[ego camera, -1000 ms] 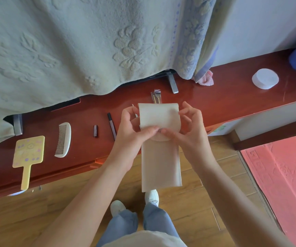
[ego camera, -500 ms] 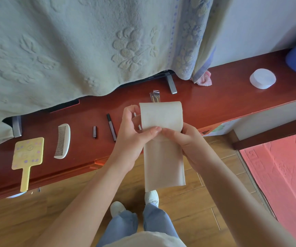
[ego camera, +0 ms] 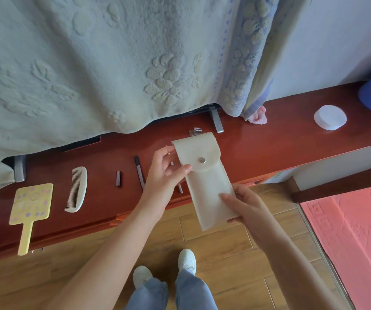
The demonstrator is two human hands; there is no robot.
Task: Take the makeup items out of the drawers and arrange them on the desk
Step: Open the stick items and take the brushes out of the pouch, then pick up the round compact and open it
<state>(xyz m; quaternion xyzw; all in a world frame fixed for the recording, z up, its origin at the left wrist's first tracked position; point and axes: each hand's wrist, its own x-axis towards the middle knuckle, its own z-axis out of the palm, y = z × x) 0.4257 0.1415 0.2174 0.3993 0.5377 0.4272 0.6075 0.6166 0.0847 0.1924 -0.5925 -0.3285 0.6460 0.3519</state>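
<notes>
- Head view: cream pouch (ego camera: 204,182) held in the air over the front edge of the desk (ego camera: 269,142), flap snapped shut at the top, long axis running from the far flap end down toward the body, tilted a little to the right.
- Left hand (ego camera: 164,173) pinching the flap edge on the pouch's left side, grip closed on the pouch near the snap.
- Right hand (ego camera: 245,206) grasping the lower right corner, thumb on the face, fingers behind.
- Already laid out in a row to the left: hand mirror (ego camera: 31,204), comb (ego camera: 76,189), small dark tube (ego camera: 118,179), dark pencil (ego camera: 139,171); white round case (ego camera: 330,117) well apart on the right.
- Judged: bare desk lies just beyond and right of the flap end, so setting down likely means carrying the pouch forward, flap end leading; left hand nearer the row, right hand nearer the free space.
</notes>
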